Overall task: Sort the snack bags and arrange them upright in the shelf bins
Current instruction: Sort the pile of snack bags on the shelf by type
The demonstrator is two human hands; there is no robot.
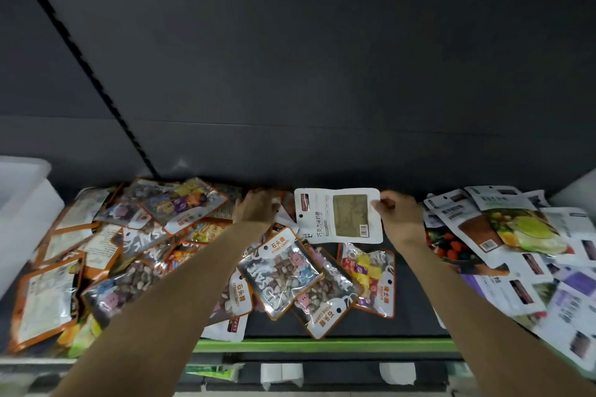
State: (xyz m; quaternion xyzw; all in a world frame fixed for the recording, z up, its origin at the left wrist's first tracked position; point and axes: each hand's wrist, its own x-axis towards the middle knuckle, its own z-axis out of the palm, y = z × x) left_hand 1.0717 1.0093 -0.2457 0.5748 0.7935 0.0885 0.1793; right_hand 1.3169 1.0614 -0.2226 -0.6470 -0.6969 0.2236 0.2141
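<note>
Your right hand [398, 216] pinches a white pouch [338, 215] with a barcode, your left hand [258, 206] lies flat-fingered on the pile above a bag marked "STONE CANDY" [280, 271].

Two bare forearms in shot, no sleeve showing on either as far up as the bottom edge, no watch, no glove, no ring to be made out on the left hand [256, 208] or the right hand [400, 219], both slightly blurred.
</note>
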